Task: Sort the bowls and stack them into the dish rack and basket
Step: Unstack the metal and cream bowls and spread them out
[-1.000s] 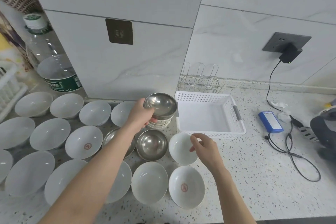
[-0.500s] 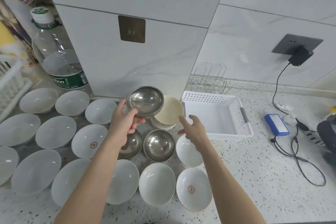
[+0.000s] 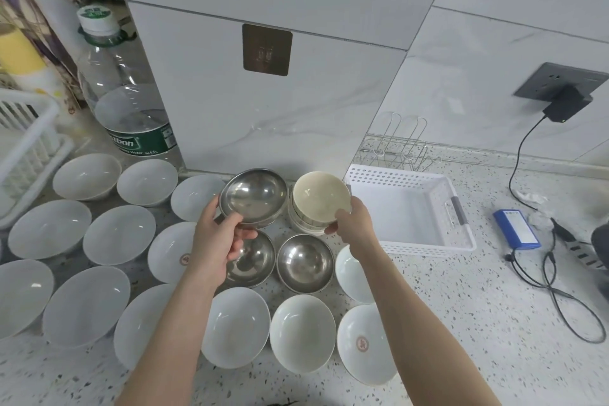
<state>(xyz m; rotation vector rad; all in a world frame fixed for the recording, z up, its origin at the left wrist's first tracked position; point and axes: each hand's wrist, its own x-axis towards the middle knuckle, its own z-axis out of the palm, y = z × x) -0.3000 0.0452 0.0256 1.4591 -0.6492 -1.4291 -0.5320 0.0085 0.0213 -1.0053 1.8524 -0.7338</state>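
My left hand (image 3: 219, 241) grips a steel bowl (image 3: 253, 198) by its near rim and holds it above the counter. My right hand (image 3: 354, 222) holds the near rim of a cream bowl (image 3: 321, 196), the top one of a small stack (image 3: 304, 224). Two more steel bowls (image 3: 304, 262) (image 3: 255, 260) sit on the counter just below my hands. Several white bowls (image 3: 118, 234) cover the counter to the left and front. A white plastic basket (image 3: 459, 208) stands empty to the right of the stack. Behind it is a wire dish rack (image 3: 400, 150).
A large water bottle (image 3: 127, 102) stands at the back left beside a white slatted rack (image 3: 26, 142). A blue device (image 3: 515, 227) with black cables (image 3: 557, 287) lies on the counter right of the basket. A charger is plugged into the wall socket (image 3: 563, 89).
My left hand lifted the steel bowl off the stack and moved it left. My right hand came up from the near white bowl and took hold of the cream bowl now uncovered.
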